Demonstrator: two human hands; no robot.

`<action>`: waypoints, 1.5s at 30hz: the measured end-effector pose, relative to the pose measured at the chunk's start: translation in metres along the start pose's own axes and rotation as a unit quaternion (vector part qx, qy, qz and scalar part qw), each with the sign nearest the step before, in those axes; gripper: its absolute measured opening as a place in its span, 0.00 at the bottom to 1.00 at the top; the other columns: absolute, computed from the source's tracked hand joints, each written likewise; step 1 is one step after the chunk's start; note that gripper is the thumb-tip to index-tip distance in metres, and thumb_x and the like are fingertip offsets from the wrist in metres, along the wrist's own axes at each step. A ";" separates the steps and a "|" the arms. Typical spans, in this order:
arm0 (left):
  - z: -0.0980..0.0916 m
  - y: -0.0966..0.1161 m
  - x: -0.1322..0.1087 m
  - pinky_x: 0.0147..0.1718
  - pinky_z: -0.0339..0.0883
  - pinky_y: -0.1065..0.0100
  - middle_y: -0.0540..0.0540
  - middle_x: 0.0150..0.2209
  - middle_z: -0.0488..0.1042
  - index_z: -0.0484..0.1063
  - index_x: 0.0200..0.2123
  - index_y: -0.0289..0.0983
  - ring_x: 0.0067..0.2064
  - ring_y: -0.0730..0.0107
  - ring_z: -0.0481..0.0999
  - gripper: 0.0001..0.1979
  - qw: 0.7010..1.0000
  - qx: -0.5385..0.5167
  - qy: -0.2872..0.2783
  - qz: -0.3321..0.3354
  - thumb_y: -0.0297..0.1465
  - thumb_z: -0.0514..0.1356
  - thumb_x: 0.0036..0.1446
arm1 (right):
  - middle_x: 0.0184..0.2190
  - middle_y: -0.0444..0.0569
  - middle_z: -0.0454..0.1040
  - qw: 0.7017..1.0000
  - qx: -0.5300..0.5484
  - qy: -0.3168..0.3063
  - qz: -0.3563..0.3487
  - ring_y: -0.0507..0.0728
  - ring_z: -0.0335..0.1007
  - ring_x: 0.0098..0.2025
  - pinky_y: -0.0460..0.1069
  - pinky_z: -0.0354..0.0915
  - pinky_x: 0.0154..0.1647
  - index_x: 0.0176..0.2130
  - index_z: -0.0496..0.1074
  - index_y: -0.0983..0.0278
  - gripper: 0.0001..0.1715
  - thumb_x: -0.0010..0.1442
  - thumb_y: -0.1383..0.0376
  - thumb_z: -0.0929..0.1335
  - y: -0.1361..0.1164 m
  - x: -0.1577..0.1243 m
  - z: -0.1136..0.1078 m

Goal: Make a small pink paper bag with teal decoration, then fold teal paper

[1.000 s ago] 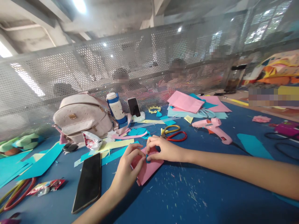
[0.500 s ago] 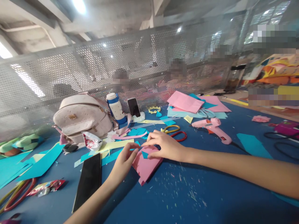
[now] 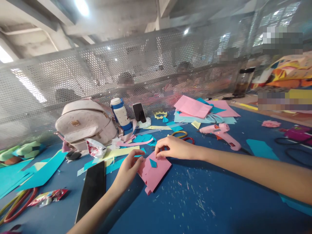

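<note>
A folded piece of pink paper (image 3: pixel 156 177) lies on the blue table, with a notched edge and a small tab at its near end. On top of it is a small blue paper diamond (image 3: pixel 153 163). My left hand (image 3: pixel 129 165) has its thumb and forefinger bent at the paper's left edge, gripping it there. Over the far right edge of the paper, my right hand (image 3: pixel 176 148) is curved with its fingers bent and apart; nothing shows in it, and the blue diamond is free of it. Behind this hand lie red-and-yellow-handled scissors (image 3: pixel 179 134), partly hidden.
A pink glue gun (image 3: pixel 223 133) lies to the right, and a dark phone (image 3: pixel 92 187) near my left forearm. Farther back are a backpack (image 3: pixel 85 123), a bottle (image 3: pixel 120 113), a propped phone (image 3: pixel 139 112) and pink sheets (image 3: pixel 192 105). Paper scraps are scattered about. A perforated screen (image 3: pixel 146 65) stands behind.
My right hand has lifted off the blue diamond and drawn back up and right, uncovering the diamond and more of the pink paper. My left hand has barely moved.
</note>
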State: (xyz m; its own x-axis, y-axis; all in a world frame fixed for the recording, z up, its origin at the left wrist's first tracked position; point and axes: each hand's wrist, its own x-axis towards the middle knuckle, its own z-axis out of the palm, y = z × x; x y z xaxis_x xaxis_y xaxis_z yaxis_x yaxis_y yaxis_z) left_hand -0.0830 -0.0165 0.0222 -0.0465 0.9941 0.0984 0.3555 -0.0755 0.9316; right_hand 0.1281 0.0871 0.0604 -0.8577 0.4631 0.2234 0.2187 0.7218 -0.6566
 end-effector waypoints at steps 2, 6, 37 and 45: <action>0.000 0.001 -0.001 0.36 0.67 0.67 0.44 0.42 0.76 0.69 0.44 0.38 0.42 0.64 0.76 0.13 1.000 -0.001 -0.001 -0.002 0.39 0.56 0.61 | 0.31 0.44 0.78 1.000 0.020 -0.001 0.006 0.52 0.71 0.32 0.47 0.60 0.34 0.33 0.77 0.62 0.06 0.59 0.63 0.70 0.002 0.000 0.003; 0.000 0.002 -0.002 0.36 0.67 0.68 0.44 0.44 0.76 0.69 0.45 0.38 0.43 0.64 0.76 0.13 1.000 0.007 -0.010 -0.005 0.40 0.55 0.61 | 0.29 0.43 0.76 0.999 0.026 0.041 0.015 0.51 0.69 0.30 0.47 0.59 0.32 0.28 0.75 0.63 0.07 0.56 0.63 0.72 0.003 0.000 0.007; 0.014 0.010 -0.008 0.52 0.65 0.68 0.39 0.45 0.77 0.74 0.44 0.31 0.48 0.65 0.77 0.15 0.886 -0.422 -0.103 -0.161 0.25 0.65 0.52 | 0.37 0.48 0.78 0.994 -0.029 -0.092 -0.054 0.53 0.72 0.38 0.48 0.63 0.39 0.38 0.78 0.64 0.11 0.63 0.65 0.65 -0.004 0.000 -0.030; 0.022 0.020 -0.019 0.57 0.63 0.69 0.42 0.49 0.77 0.63 0.58 0.36 0.54 0.65 0.75 0.29 0.876 -0.446 -0.109 -0.150 0.24 0.65 0.52 | 0.33 0.50 0.75 0.977 0.197 -0.055 0.059 0.54 0.71 0.33 0.49 0.65 0.33 0.44 0.72 0.65 0.21 0.68 0.53 0.59 0.005 0.004 -0.019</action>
State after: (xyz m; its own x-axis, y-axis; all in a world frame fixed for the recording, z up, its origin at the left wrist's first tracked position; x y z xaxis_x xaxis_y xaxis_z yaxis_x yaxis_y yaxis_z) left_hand -0.0544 -0.0349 0.0308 0.2004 0.9637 -0.1762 -0.5175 0.2569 0.8162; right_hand 0.1343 0.1027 0.0714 -0.8870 0.4571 0.0647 0.1417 0.4029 -0.9042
